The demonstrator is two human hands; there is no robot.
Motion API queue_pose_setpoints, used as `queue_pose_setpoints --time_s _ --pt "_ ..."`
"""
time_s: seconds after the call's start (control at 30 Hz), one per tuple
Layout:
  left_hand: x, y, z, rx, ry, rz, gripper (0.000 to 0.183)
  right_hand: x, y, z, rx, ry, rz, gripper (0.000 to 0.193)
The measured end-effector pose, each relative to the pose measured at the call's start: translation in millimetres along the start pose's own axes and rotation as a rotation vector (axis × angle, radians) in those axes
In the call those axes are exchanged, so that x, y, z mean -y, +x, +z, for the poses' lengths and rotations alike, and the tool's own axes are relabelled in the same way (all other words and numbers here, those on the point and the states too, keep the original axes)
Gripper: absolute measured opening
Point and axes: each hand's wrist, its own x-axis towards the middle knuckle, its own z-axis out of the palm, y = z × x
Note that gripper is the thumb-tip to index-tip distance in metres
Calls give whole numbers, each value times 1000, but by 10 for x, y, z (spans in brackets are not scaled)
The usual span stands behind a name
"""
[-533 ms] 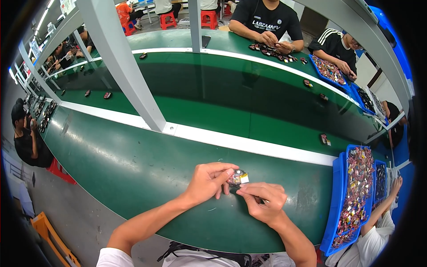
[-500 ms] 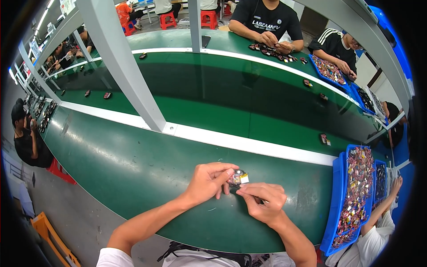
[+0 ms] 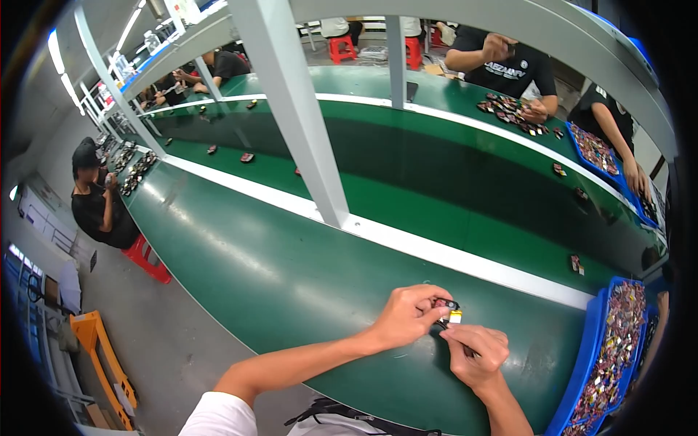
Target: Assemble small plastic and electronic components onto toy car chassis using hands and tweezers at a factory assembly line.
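Note:
Between both hands, above the green bench, is a small electronic assembly [image 3: 455, 317] with a dark casing and a white and yellow block. My left hand [image 3: 404, 315] holds its left side between thumb and fingers. At its near edge my right hand [image 3: 477, 353] has thumb and forefinger pinched together, touching a thin black part of it. The fingertips hide exactly what is gripped there. The remaining right fingers are curled in.
Blue trays [image 3: 590, 347] heaped with small wired parts stand to my right. Past a white rail [image 3: 465, 260], a green conveyor [image 3: 407, 196] carries scattered assemblies. A grey post [image 3: 291, 109] rises from the rail. Co-workers sit across and at the far left; an orange pallet jack [image 3: 102, 356] stands on the floor.
My view has swung left, so the scene sits farther right and lower. Both hands keep their hold on the assembly. One co-worker across has raised a hand.

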Motion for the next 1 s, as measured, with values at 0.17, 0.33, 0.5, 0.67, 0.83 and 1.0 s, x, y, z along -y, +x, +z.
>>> queue_pose_setpoints --time_s 0.17,0.33,0.5,0.67,0.83,1.0 --pt "27 8 6 6 -33 -5 18 62 30 -26 23 -21 76 19" --pt "-103 78 28 -41 -165 -151 18 14 53 -93 -14 -52 96 20" --pt "-92 746 -322 -222 -159 -82 20 -65 52 -9 -111 60 194 18" --pt "80 1611 -747 -441 307 -24 20 -101 7 -4 -103 93 184 13" --pt "-32 1845 -733 -623 1107 107 32 -165 -13 -26 -119 57 152 13" --pt "-398 2073 -64 -404 983 465 28 -168 -54 -33 -64 64 179 13"
